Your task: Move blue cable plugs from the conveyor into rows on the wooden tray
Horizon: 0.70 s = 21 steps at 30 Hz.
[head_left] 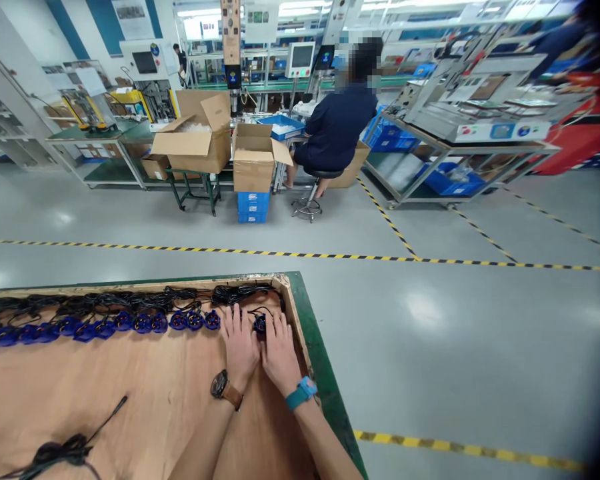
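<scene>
A row of round blue parts (195,321) with coloured wires inside and black cables lies along the far side of a shallow wooden tray (155,373). My left hand (240,343), with a brown-strapped watch above it, reaches over the right end of that row, fingers stretched forward and partly covering a part. Beside it is my right hand (281,343), with a teal wrist band. Its fingers curve against the last round blue part (261,324), near the tray's right corner. Both thumbs and the undersides of the fingers are hidden.
Bundled black cables (240,293) run along the tray's far wall. Another coiled black cable (67,450) lies at the lower left. Beyond the taped floor line sits a person (340,127) on a stool, near cardboard boxes (253,167) and a machine cart (460,147).
</scene>
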{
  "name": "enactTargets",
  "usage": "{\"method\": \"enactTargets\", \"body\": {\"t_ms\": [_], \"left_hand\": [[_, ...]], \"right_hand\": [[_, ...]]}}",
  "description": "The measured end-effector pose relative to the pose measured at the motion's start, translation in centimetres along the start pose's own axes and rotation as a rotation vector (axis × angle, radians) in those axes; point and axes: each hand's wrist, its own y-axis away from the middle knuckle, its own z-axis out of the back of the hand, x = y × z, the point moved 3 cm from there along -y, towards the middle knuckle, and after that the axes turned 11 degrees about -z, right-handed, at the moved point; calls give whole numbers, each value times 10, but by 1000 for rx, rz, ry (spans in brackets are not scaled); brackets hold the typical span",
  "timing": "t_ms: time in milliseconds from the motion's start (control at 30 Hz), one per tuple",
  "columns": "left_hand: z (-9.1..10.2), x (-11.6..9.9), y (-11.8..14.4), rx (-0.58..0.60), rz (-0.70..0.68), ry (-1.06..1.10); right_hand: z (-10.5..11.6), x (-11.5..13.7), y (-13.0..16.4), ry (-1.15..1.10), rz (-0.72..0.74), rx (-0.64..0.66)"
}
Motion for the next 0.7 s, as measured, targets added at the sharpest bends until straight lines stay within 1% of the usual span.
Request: {"method": "enactTargets", "body": {"t_ms": [100, 200, 267, 367, 433, 467, 500, 533, 567, 633, 667, 700], "left_hand": [[-3, 5, -7, 59, -177, 2], [-8, 2, -12, 126, -312, 46], [-9, 0, -16, 150, -332, 67], [-7, -2, -20, 135, -303, 64], [-7, -3, -18, 102, -290, 66], [-8, -5, -16, 83, -295, 74], [-10, -9, -13, 67, -307, 86], [-13, -13, -10, 59, -331, 104], [-17, -17, -6, 58, -364, 127], [-24, -27, 0, 79, -437, 173], [-27, -31, 2, 97, -469, 190], [-30, -33, 4, 114, -495, 200]], "right_hand": [[-6, 3, -8, 61, -39, -16], [-3, -2, -18, 84, -38, -45], [-1, -6, -23, 94, -19, -34], [5, -10, -28, 57, 20, 46], [13, -7, -35, -38, 34, 78], [19, -4, -40, -126, 17, 65], [25, 1, -47, -254, -35, 43], [30, 5, -56, -445, -141, 36], [32, 10, -66, -670, -287, 56], [27, 23, -84, -1085, -602, 185], [21, 31, -92, -1220, -723, 274], [16, 38, -98, -1295, -805, 354]]}}
